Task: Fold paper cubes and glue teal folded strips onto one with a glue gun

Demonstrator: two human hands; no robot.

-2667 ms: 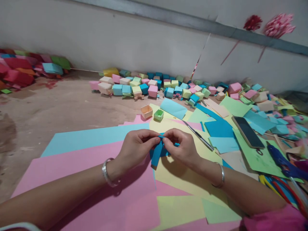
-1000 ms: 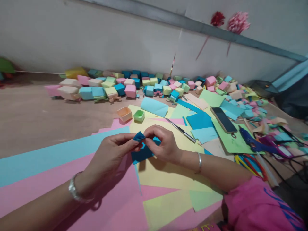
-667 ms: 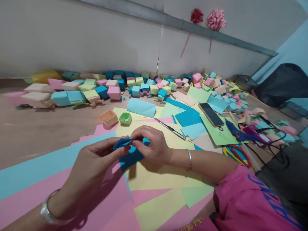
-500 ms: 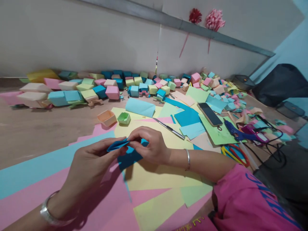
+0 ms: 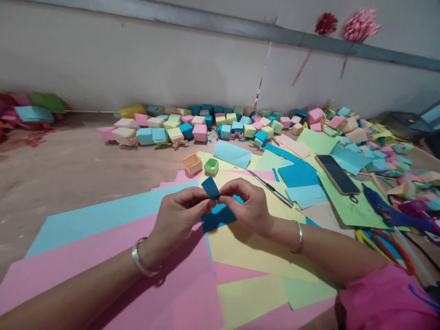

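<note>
A small folded piece of blue paper (image 5: 210, 188) is pinched between both my hands above the spread sheets. My left hand (image 5: 182, 208) grips it from the left with thumb and fingers, and my right hand (image 5: 248, 204) pinches its right lower corner. Beneath my hands lies a flat blue sheet (image 5: 218, 217) on a yellow sheet (image 5: 261, 247), partly covered by my fingers. Just beyond the hands stand an open peach paper box (image 5: 192, 164) and a smaller green paper box (image 5: 211, 167).
A craft knife (image 5: 271, 189) lies right of my hands. Farther right are a phone (image 5: 337, 174), a glue gun (image 5: 381, 204) and scissors (image 5: 392, 250). Rows of colored paper boxes (image 5: 199, 133) line the wall. Pink sheets (image 5: 137, 270) cover the near left.
The folded blue paper has turned from lying nearly flat to standing up between my fingers. My view has swung left, so the scene sits farther right.
</note>
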